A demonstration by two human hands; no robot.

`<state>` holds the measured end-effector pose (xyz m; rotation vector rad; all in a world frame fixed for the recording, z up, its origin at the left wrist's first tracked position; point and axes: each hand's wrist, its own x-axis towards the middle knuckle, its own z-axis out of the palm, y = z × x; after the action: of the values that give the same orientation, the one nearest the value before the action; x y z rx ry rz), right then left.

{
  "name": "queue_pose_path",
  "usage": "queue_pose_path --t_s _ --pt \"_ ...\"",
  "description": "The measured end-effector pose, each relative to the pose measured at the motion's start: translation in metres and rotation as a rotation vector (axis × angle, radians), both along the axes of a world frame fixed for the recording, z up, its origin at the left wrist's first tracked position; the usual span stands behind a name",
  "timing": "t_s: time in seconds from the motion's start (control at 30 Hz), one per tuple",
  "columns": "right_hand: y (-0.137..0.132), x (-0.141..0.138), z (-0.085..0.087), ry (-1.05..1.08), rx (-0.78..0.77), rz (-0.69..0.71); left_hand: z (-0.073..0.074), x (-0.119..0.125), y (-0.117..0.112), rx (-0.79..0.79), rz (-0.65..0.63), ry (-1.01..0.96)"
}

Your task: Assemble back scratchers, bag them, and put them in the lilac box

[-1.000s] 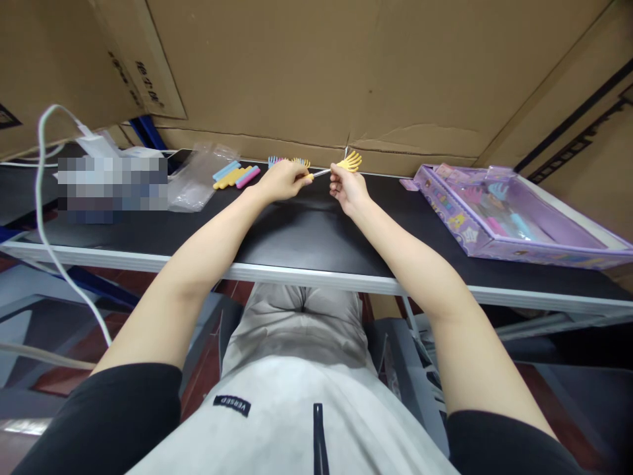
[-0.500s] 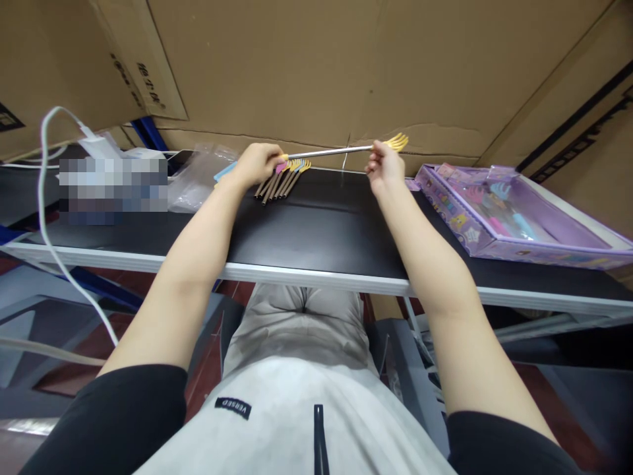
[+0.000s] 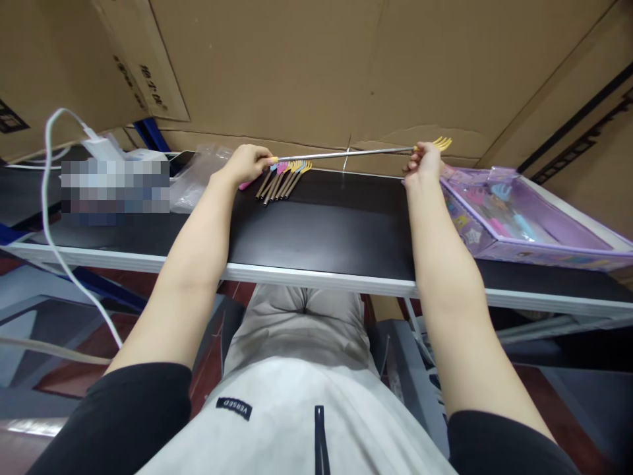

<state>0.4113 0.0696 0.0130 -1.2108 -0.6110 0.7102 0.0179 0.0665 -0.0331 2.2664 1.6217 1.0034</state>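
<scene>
A telescopic back scratcher [image 3: 346, 155] is drawn out between my hands, its thin metal rod nearly level above the table. My left hand [image 3: 246, 165] is closed on its handle end, which looks yellow or orange where it shows. At the other end, my right hand [image 3: 425, 161] grips just below the yellow claw head [image 3: 442, 142], whose prongs stick out past the fingers. Under and right of my left hand lies a row of several back scratcher heads [image 3: 284, 181] in pink, yellow and blue with brownish stems. A pink piece [image 3: 244, 186] shows below my left hand.
A purple display box [image 3: 524, 247] with more pink and blue back scratchers stands at the right, beside my right forearm. Clear plastic bags [image 3: 195, 178] and a white charger [image 3: 101, 146] with its cable are at the left. Cardboard [image 3: 297, 66] walls the back of the black table [image 3: 321, 231].
My right hand has moved to the right with the claw head, and the metal rod has become longer. My left hand has shifted slightly left.
</scene>
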Motion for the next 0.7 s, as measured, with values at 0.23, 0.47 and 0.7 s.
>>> queue_pose_path --t_s 0.23,0.47,0.7 --pt "-0.015 -0.009 0.006 0.139 0.086 -0.027 0.003 -0.001 -0.005 -0.019 0.02 0.026" --pt "-0.045 -0.108 -0.022 0.006 0.082 0.324 -0.002 0.09 -0.028 0.106 -0.109 0.053" --pt "-0.061 -0.12 -0.03 -0.159 -0.04 0.533 -0.005 0.118 -0.047 -0.043 -0.221 -0.032"
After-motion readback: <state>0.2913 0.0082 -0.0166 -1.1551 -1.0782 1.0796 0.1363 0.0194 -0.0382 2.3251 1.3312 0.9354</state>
